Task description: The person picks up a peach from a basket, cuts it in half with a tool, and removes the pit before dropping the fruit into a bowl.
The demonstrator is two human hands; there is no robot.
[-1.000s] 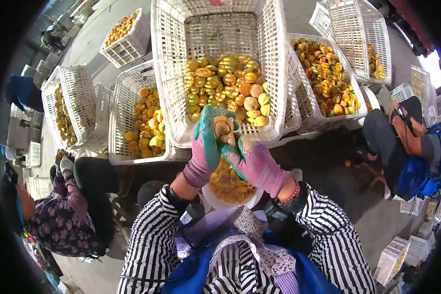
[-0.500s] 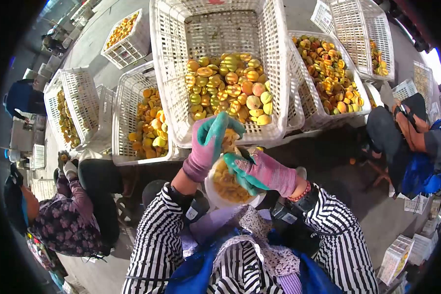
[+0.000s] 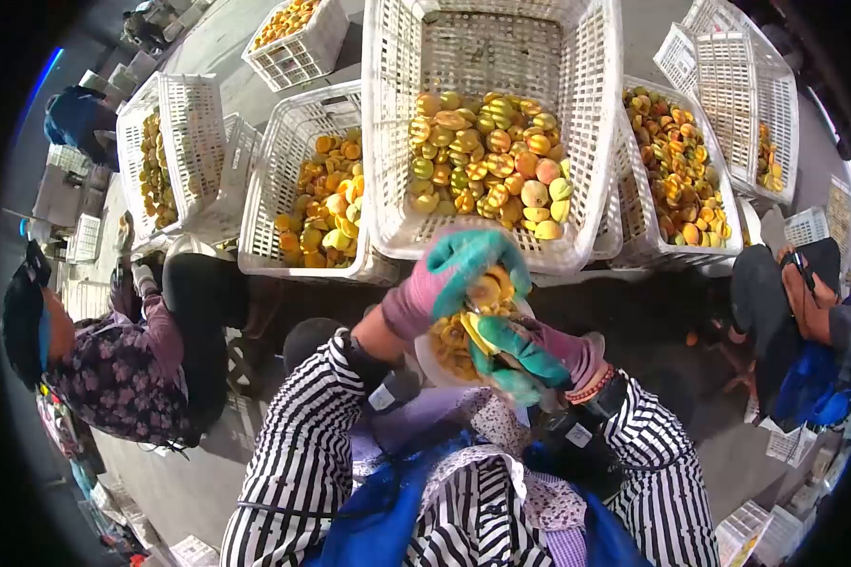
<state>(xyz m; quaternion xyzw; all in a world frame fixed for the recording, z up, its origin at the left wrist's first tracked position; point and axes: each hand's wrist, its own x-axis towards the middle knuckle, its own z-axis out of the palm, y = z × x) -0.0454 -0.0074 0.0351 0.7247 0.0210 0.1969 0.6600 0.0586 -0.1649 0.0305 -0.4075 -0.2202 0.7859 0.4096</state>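
Note:
My left hand (image 3: 473,269), in a pink and green glove, is closed round a cut peach (image 3: 490,291) with its flesh facing down. Just below and to the right, my right hand (image 3: 529,354), gloved alike, is closed with its fingertips near that peach. A narrow yellow piece (image 3: 475,331) shows along its index finger; whether it is a tool or fruit I cannot make out. Beneath both hands, a white bowl (image 3: 424,361) in my lap holds yellow peach pieces (image 3: 452,352), partly hidden by the hands.
A tilted white crate (image 3: 388,142) of scored peaches (image 3: 487,156) stands straight ahead. More fruit crates flank it, one at left (image 3: 260,227) and one at right (image 3: 719,175). People sit on both sides, one in a flowered top (image 3: 113,378), another in dark trousers (image 3: 761,293).
The view has shifted, so the crates appear further right. My left hand has turned downward over the peach, its fingers now curling across the top. My right hand stays close below it.

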